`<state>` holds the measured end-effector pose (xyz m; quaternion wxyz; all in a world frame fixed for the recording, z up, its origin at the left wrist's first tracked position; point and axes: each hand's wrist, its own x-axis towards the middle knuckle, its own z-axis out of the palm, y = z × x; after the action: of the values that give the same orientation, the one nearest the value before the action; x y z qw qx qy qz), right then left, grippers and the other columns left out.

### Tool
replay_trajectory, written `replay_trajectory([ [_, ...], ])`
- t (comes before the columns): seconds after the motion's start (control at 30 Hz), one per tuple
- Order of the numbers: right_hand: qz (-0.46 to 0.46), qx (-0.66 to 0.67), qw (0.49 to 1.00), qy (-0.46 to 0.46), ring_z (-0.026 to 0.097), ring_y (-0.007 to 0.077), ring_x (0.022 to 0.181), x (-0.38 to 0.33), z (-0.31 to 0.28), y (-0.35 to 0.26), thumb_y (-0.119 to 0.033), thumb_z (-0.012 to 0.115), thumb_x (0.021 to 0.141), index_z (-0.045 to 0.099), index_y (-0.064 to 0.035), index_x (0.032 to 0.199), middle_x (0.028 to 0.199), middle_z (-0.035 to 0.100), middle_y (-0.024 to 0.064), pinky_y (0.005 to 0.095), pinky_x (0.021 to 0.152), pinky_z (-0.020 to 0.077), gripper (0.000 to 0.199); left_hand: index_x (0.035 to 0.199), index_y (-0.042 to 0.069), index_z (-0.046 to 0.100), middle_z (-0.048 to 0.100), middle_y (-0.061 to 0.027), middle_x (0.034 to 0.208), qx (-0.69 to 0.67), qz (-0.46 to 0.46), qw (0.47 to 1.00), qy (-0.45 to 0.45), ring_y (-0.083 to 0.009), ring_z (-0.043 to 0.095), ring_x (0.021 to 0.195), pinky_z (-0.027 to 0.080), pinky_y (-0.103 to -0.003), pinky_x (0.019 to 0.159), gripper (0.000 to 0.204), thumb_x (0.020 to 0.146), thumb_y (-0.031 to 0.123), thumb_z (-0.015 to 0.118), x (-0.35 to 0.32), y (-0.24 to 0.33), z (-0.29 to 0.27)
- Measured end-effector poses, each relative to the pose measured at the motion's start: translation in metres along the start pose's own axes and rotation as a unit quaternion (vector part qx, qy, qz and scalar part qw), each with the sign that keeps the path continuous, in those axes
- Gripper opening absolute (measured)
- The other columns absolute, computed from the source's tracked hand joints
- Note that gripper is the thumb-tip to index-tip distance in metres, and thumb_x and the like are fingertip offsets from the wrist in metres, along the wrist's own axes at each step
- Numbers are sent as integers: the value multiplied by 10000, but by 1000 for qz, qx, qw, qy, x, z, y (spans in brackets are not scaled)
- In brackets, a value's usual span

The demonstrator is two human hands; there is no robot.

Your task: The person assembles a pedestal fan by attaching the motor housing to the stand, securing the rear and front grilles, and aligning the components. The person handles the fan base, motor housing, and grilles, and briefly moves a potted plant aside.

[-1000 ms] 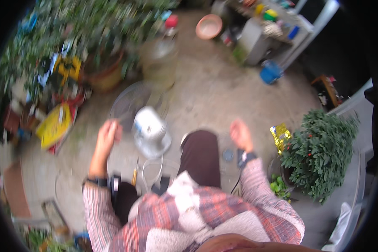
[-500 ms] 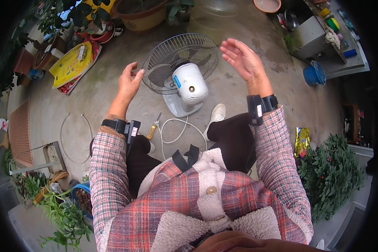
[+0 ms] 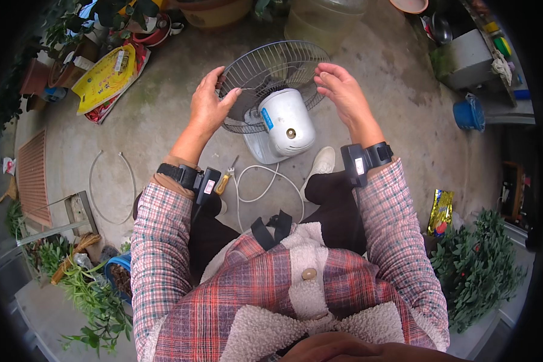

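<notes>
Flanking wire fan guard, frame's upper centre: my left hand wide, right hand wide, loosely curved, contact unclear; best grip evenly.

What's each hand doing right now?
Left hand: open, at the left rim of the fan guard; contact can't be told.
Right hand: open, at the guard's right rim; contact can't be told.

The white motor housing hides part of the fan base at centre; I can't make out whether the left hand or right hand touches the wire guard. A planter, upper left, and a basin, upper right, are cut off above.
</notes>
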<state>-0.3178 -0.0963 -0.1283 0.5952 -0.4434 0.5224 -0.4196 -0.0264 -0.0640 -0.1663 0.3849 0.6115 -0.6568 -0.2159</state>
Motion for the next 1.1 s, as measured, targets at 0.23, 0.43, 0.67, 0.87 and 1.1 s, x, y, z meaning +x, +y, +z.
replay_trajectory([
  [0.23,10,-64,998,-27,556,167,1081,9,6,1,-184,585,911,534,-14,1240,1216,571,86,290,887,459,375,1200,16,548,621,-100,968,-28,-10,999,-17,-191,596,828,507,-318,768,544,744,210,771,-8,3,-7],
  [0.43,14,-254,961,-110,583,183,995,4,5,26,-173,607,887,563,-1,1185,1099,621,89,301,895,460,346,1171,7,565,633,-95,922,-42,-26,998,-37,-187,608,796,515,-318,747,511,746,203,770,-9,4,-10],
  [0.67,13,-352,923,-157,584,225,1011,1,-7,47,-206,633,860,554,-11,1202,1107,620,138,341,892,470,401,1154,-13,577,656,-112,929,-41,-33,998,-22,-199,624,809,518,-315,756,493,749,194,767,-8,-5,-10],
  [0.87,20,-350,923,-157,593,227,1013,4,-10,52,-192,622,867,528,-7,1234,1155,599,146,338,889,474,422,1166,-9,577,644,-134,1016,-27,-55,998,-27,-219,623,878,512,-332,803,503,760,226,758,-7,-10,-11],
  [1.1,21,-365,917,-162,576,255,1058,4,-8,52,-214,632,858,480,-6,1291,1196,574,164,350,908,467,504,1201,18,559,609,-163,1135,49,-26,998,-30,-267,622,978,503,-365,847,527,771,260,744,-10,-3,-14],
])
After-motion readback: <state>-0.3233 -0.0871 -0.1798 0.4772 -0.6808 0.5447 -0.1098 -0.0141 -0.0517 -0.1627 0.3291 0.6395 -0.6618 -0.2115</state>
